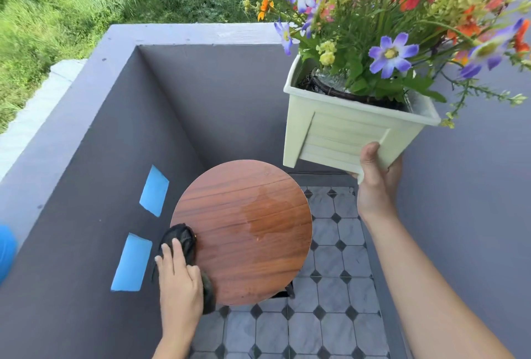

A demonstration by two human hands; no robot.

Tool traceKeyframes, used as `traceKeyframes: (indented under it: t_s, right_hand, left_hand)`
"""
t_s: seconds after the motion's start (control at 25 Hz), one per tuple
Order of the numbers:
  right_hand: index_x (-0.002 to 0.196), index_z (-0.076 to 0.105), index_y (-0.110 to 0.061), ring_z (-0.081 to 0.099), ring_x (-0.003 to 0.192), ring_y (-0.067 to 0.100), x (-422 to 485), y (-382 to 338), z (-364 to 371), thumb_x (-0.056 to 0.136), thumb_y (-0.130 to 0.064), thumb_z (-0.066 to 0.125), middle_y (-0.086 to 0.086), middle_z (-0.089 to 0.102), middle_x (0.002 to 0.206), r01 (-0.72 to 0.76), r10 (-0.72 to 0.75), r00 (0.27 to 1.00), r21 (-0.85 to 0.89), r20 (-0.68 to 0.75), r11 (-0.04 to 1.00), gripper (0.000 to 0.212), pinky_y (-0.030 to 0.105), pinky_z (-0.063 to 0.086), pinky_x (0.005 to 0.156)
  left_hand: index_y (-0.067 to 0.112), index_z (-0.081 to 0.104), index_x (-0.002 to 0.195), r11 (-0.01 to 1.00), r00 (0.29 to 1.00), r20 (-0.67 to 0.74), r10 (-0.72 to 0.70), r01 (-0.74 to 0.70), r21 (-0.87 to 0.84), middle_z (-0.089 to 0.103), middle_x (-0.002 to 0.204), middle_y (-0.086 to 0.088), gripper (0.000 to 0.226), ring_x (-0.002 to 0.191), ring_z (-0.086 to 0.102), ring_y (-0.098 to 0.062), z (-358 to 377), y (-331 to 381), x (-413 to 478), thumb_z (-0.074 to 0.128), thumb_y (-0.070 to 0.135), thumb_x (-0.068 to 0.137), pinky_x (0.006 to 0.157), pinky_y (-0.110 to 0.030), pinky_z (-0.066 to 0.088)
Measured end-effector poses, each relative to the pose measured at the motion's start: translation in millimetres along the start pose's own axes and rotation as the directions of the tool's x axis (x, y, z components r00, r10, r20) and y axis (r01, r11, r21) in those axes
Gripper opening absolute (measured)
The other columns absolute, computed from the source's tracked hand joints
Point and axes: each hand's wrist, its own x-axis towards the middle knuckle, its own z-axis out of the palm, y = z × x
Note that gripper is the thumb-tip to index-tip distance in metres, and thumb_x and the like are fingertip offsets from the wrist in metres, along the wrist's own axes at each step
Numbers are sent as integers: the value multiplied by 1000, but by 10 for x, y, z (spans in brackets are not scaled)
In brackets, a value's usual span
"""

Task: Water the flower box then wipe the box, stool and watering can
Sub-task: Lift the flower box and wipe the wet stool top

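Observation:
My right hand [376, 183] grips the bottom corner of the pale green flower box [339, 131] and holds it tilted in the air, up and to the right of the stool. Colourful flowers [388, 13] fill the box. The round wooden stool top [244, 232] lies below, with a wet patch [267, 215] near its middle. My left hand [179, 278] presses a dark cloth [184, 240] against the stool's left edge. The watering can is not clearly in view.
Grey parapet walls [120, 140] enclose a narrow balcony corner, with two blue tape patches [153, 190] on the left wall. The floor is grey tile with black diamonds [330, 243]. A blue object [5, 249] shows at the far left edge. Grass lies beyond the wall.

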Motion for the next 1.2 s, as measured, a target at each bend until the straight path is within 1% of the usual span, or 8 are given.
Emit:
traceKeyframes:
  t_s: [0.12,0.24,0.4,0.48,0.6,0.68,0.8,1.2]
  right_hand:
    - [109,52,-31,59,102,6,-40,-1,-28,62,-71,67,-6,59,108,1,-1,1000,-7,6,1000,63,32,47,95]
    - [111,51,-29,59,102,3,-64,4,-70,67,-66,67,-7,59,109,10,-10,1000,-22,6,1000,60,33,49,96]
    - [110,51,-30,60,103,5,-108,0,-120,65,-68,67,-7,60,109,7,-7,1000,0,-4,1000,62,32,49,96]
    - [109,52,-29,60,100,3,-128,2,-169,65,-69,66,-8,60,106,18,-18,1000,-10,-10,1000,62,29,49,94]
    - [104,53,-29,59,91,-3,-150,-12,-230,70,-64,65,-11,59,97,42,-43,999,-31,-20,999,50,24,48,88]
    - [102,53,-31,58,87,-8,-159,-23,-270,73,-56,63,-12,58,96,47,-48,998,-38,-26,998,39,17,46,84]
    - [93,60,-38,56,80,-12,-148,-32,-342,73,-60,63,-24,62,84,55,-56,998,-42,-21,998,30,11,46,78]
    - [102,50,-20,58,86,-7,-175,-14,-469,74,-46,57,-7,55,95,50,-53,998,-89,-26,995,39,14,45,81]
  left_hand:
    - [2,35,142,964,983,78,168,-180,198,46,138,-32,64,131,32,-56,176,-52,-398,27,19,81,98,-59,40]
    - [10,27,142,852,933,143,329,-359,382,64,120,-27,74,125,34,-46,340,132,-619,33,17,69,68,-54,55]
    - [12,-3,151,697,793,340,505,-607,382,65,125,-14,92,146,-4,-34,630,535,-867,37,21,69,91,-44,46]
    - [9,-1,150,698,753,449,481,-639,323,66,123,-9,97,140,16,-39,760,823,-832,46,18,66,91,-41,49]
    - [14,33,146,710,717,523,460,-651,268,66,125,-7,85,122,53,-35,873,1303,-593,55,20,64,84,-39,55]
    - [13,34,145,742,708,492,506,-648,169,42,148,-14,62,137,37,-37,876,1586,-274,45,19,84,105,-47,38]
    - [16,11,152,740,759,466,454,-613,277,8,161,-11,58,147,4,-32,912,1833,263,34,22,98,117,-46,12]
    - [10,17,150,911,953,176,247,-290,292,15,159,-13,57,145,9,-35,275,1101,1285,32,12,96,112,-55,17]
